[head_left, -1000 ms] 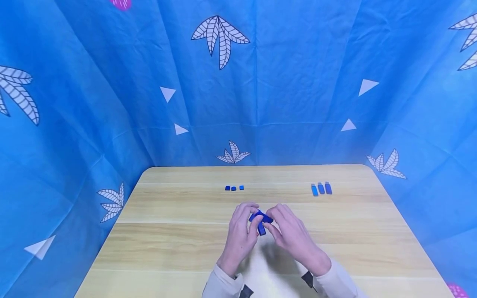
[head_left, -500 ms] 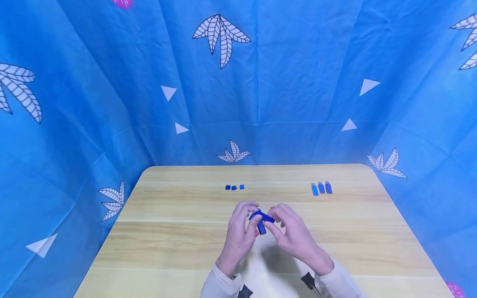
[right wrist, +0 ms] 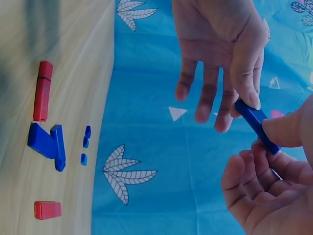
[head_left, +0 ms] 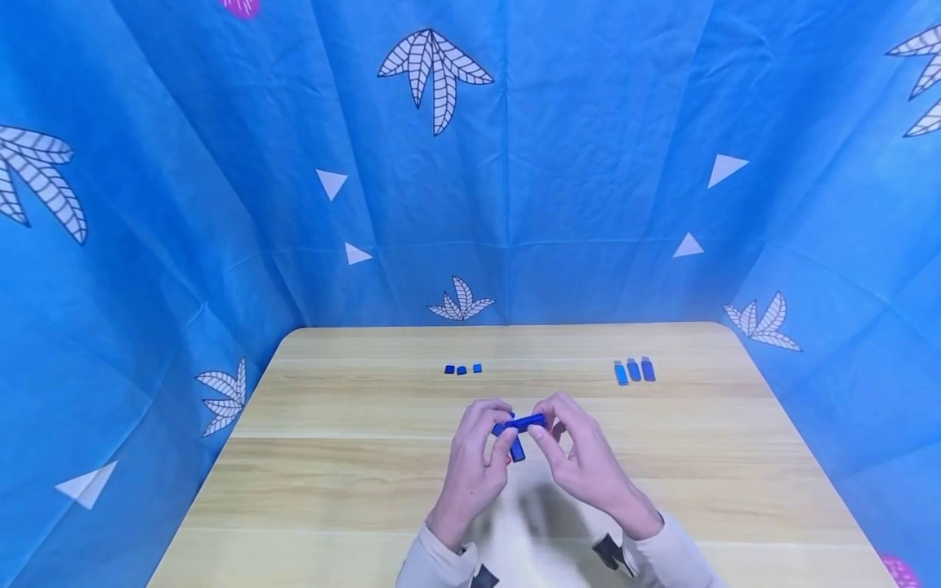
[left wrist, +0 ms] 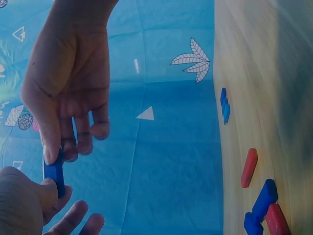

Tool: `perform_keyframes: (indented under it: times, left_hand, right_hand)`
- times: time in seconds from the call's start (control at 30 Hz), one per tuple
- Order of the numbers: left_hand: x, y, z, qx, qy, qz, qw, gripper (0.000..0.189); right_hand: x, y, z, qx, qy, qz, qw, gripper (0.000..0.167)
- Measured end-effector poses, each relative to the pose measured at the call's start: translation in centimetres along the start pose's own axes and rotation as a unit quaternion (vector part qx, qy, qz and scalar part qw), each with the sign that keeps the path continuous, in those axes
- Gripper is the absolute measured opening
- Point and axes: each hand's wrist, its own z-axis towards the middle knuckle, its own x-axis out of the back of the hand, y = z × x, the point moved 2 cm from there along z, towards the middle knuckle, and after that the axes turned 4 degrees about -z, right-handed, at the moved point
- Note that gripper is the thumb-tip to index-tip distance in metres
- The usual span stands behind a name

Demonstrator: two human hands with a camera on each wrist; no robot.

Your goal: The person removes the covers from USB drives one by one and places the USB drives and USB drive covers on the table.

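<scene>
A capped-looking blue USB stick [head_left: 526, 423] spans my two hands, above the table. My left hand [head_left: 473, 467] pinches its left end between thumb and fingers. My right hand [head_left: 583, 456] pinches the other end; its remaining fingers are loosely bent. In the right wrist view the blue USB stick [right wrist: 257, 123] lies slantwise between both thumbs. Below the hands, two blue sticks lie touching or overlapping, one of them the wider blue stick [right wrist: 41, 141]. A red stick with a seam [right wrist: 43, 90] and a second red stick [right wrist: 48, 210] lie beside them, mostly hidden in the head view.
At the back middle of the wooden table [head_left: 331, 457] sits a row of small blue caps [head_left: 461, 371]. Farther right stand side by side several blue USB sticks [head_left: 634, 371] with bare connectors. A patterned blue curtain [head_left: 588, 204] encloses the table's back and sides.
The blue USB stick has turned: its right end, earlier slanting toward me, now points slightly away. My right hand has shifted slightly with it. My left hand stays in place.
</scene>
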Motion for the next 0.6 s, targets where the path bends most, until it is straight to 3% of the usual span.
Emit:
perform_keyframes:
  times: [0.4, 0.6]
  left_hand:
    - [-1.1, 0.4, -0.4, 0.001, 0.002, 0.013, 0.9999, 0.008]
    - [-1.3, 0.4, -0.6, 0.025, -0.004, 0.013, 0.9996, 0.013]
  right_hand:
    - [-1.2, -0.2, 0.2, -0.026, -0.003, 0.03, 0.9992, 0.01]
    - [-1.9, -0.3, 0.3, -0.051, -0.013, 0.062, 0.9967, 0.007]
